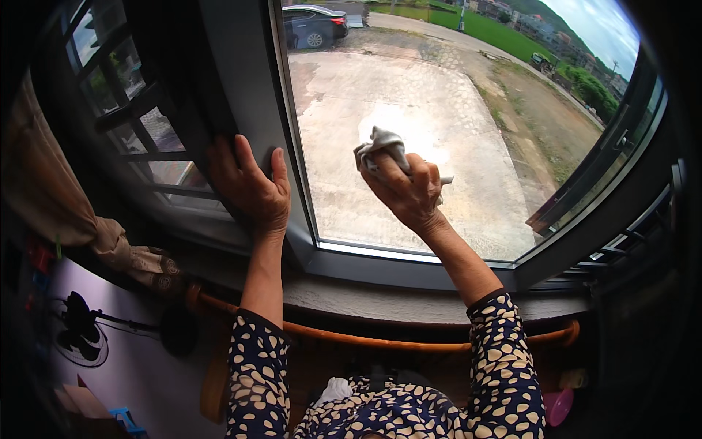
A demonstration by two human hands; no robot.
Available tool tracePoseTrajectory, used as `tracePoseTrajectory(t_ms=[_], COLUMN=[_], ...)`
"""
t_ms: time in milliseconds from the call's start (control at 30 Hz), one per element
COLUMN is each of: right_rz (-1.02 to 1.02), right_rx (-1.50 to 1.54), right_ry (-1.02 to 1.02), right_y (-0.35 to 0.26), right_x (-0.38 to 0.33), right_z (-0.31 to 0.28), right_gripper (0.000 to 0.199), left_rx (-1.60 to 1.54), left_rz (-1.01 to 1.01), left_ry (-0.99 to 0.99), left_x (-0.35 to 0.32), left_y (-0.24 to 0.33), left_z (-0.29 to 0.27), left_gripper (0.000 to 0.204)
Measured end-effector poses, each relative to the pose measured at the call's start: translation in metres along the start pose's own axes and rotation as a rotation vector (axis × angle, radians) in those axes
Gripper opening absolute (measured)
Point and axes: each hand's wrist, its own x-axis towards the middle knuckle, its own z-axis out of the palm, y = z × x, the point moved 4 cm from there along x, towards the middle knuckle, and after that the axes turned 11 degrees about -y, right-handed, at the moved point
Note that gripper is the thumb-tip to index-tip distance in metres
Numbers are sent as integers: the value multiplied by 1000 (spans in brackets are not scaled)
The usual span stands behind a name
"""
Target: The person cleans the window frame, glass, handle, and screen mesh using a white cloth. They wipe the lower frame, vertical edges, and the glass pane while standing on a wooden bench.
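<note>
Bunched in my right hand [409, 186] is a light grey cloth [386, 143], its folds poking out above the fingers and a corner showing by the wrist side. The hand is at the window pane [351, 88], near the middle of the glass. My left hand [252, 183] rests with fingers spread on the dark grey window frame [252, 95], left of the pane. It holds nothing. The fingertips at its left side fade into the dark frame.
A pale sill [365, 296] runs below the window, with a curved wooden rail [380, 344] nearer me. A beige curtain [110, 234] is tied back at left, above a black fan [80, 329]. Outside the glass, a dark car [314, 28] stands on concrete.
</note>
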Motion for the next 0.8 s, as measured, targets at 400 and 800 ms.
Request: tracePoseTrajectory(t_ms=[400,800], right_rz=[211,222], right_rx=[-176,-57], right_ry=[260,571], right_y=[112,72], right_x=[38,95], right_z=[-33,-34], right_gripper=[42,25], left_rx=[29,5], left_rz=[109,48], left_ry=[20,-1], left_x=[5,-6], left_y=[-16,-12], left_z=[-8,2], left_gripper=[67,69])
